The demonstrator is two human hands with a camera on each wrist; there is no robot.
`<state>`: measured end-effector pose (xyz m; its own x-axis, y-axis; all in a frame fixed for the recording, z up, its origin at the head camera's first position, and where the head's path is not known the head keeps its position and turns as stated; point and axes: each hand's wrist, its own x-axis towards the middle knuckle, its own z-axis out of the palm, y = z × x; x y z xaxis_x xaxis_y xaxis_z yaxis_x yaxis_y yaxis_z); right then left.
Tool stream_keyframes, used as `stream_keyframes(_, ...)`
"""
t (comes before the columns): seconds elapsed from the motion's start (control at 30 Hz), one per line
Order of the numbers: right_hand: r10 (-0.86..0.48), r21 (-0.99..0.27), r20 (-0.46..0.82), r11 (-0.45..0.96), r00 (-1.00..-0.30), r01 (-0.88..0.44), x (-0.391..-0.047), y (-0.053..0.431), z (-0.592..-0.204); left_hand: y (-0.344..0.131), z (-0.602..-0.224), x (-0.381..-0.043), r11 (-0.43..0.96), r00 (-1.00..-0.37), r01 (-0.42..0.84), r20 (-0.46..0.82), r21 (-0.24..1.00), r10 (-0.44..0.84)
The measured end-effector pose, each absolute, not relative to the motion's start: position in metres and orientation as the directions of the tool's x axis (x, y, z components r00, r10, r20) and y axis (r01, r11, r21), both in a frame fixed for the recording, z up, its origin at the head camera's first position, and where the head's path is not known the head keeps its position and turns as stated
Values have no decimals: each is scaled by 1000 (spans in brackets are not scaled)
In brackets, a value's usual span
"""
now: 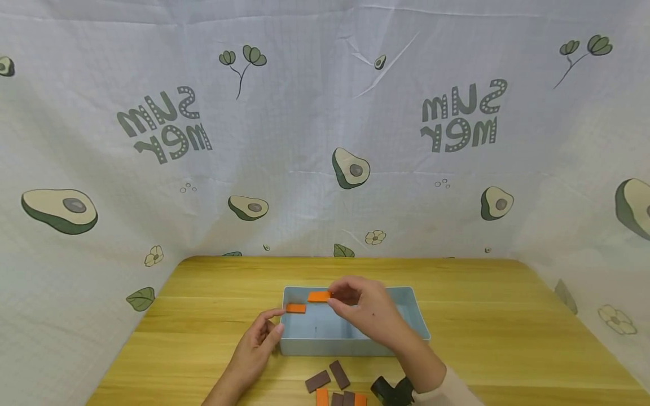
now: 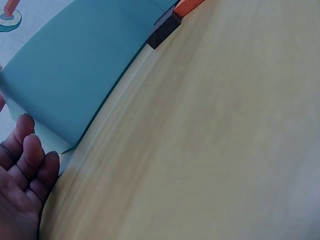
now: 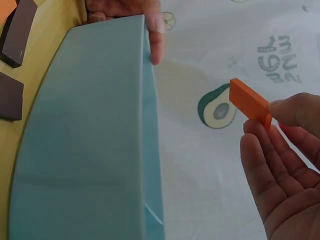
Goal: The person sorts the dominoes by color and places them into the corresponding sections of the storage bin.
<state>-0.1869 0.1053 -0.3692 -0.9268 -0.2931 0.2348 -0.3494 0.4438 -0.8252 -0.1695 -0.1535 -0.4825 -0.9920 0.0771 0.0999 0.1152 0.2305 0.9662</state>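
Observation:
My right hand [image 1: 369,309] pinches one end of a flat orange block [image 3: 248,102] between thumb and fingertips. It holds the block over the light blue rectangular box [image 1: 350,347], above the rim. Inside the box, by the left wall, lies another orange block [image 1: 296,308]. My left hand [image 1: 256,344] grips the box's left end near the front corner, one finger hooked over the rim. In the left wrist view its other fingers [image 2: 34,152] curl beside the box's end.
In front of the box lie several dark brown blocks [image 1: 317,382] and orange blocks [image 1: 322,397] on the wooden table [image 1: 508,327]. A black device [image 1: 393,392] is at the right wrist. A printed white cloth [image 1: 304,113] hangs behind the table and at both sides.

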Motion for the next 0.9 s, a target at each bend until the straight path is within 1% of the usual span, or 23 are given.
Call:
stream_keyframes(0.27, -326, -853, 148, 436, -934, -287, -203, 91, -386, -153, -481, -170, 238, -994, 90, 74, 967, 79)
stream_keyframes(0.47, -349, -862, 125, 425, -929, -276, -212, 77, -395, -154, -482, -171, 232, -993, 101, 85, 967, 79)
stream_keyframes(0.9, -378, -852, 66, 460, -924, -249, -228, 59, -412, -155, -484, -171, 237, -990, 120, 100, 964, 96)
